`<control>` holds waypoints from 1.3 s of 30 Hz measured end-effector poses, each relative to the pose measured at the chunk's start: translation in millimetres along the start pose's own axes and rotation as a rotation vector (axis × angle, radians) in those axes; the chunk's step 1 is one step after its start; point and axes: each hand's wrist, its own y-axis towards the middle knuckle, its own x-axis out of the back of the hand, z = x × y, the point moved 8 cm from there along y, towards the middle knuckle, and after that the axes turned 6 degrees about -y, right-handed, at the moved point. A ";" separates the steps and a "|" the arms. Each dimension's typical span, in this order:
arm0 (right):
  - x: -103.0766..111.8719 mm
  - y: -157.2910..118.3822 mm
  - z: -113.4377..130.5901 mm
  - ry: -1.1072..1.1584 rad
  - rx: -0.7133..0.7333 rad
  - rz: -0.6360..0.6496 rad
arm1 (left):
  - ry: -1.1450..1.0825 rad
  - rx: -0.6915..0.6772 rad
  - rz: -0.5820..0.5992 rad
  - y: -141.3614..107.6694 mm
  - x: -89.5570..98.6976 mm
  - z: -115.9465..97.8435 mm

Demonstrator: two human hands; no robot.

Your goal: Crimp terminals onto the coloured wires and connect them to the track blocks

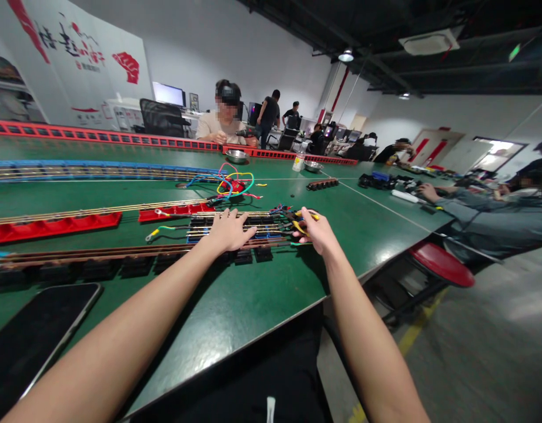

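My left hand [229, 231] lies with fingers spread on a blue and black rail assembly [262, 229] that carries several metal rods. At the assembly's right end, my right hand [315, 231] is closed around yellow-handled pliers [300, 227], whose tips are hard to make out among small wires. A green and yellow wire [165, 228] with a ring terminal sticks out left of the assembly. Behind my left hand are looped coloured wires [236, 183]. Red rail pieces [176, 212] lie to the left, and a long brown-rod rail with black blocks [134, 258] runs nearer to me.
A phone [46, 335] lies at the near left. Metal bowls [237, 156] and a bottle [299, 157] stand toward the back. A person sits across the green table [236, 317]; another person's hand [428, 192] is at the right, above a red stool [442, 264].
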 end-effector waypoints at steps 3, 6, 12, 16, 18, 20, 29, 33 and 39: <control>1.8 -4.4 7.6 -0.154 0.105 -0.054 | 0.002 0.002 -0.004 0.0 0.0 0.4; 10.6 -13.1 21.8 -0.354 0.236 -0.157 | 0.002 -0.002 -0.008 0.3 -0.2 0.3; 18.1 -22.1 45.6 -0.505 0.390 -0.222 | 0.005 -0.005 -0.016 0.8 -0.6 0.5; 13.0 -7.8 44.5 -0.519 0.336 -0.163 | 0.003 0.000 -0.007 1.0 -1.8 1.9; 12.3 0.2 45.0 -0.532 0.309 -0.135 | -0.001 -0.001 -0.006 0.7 -1.7 1.8; 13.3 7.9 48.3 -0.553 0.274 -0.103 | -0.010 0.002 -0.001 0.3 -1.5 1.6; 16.8 46.2 77.0 -0.589 0.043 -0.002 | -0.003 -0.017 -0.011 2.2 -3.2 1.7; 13.7 53.0 72.8 -0.582 0.031 -0.052 | -0.007 -0.023 -0.020 1.4 -2.5 1.8; 1.8 35.6 54.8 -0.544 0.092 -0.116 | -0.013 -0.005 0.010 -0.6 -0.5 1.2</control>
